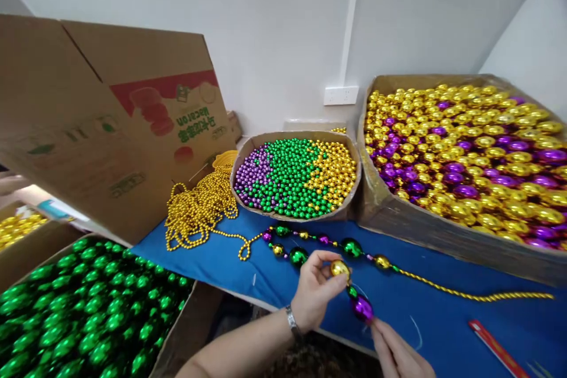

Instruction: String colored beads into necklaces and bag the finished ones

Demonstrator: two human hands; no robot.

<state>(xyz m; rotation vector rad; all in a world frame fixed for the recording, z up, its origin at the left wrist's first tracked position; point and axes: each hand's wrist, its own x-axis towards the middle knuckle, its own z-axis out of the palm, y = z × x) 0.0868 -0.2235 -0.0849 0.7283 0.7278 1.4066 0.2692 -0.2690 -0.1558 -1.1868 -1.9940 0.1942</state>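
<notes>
A bead necklace (352,248) in purple, green and gold lies looped on the blue cloth, and its near end is lifted off the table. My left hand (315,289), wearing a metal watch band, pinches a large gold bead (340,269) of this necklace between thumb and fingers. Below that hang a small green bead and a large purple bead (362,308). At the purple bead's lower tip, my right hand (396,351) has its thumb and fingertips pressed together on the strand's end. Whether a small bead or only string is between those fingertips is hidden.
A carton of small mixed beads (292,212) stands at the back, beside a pile of gold bead chain (199,207). Larger cartons hold gold and purple beads (465,153) and green beads (88,307). A tall cardboard box (155,100) and a red strip (496,347) flank the cloth.
</notes>
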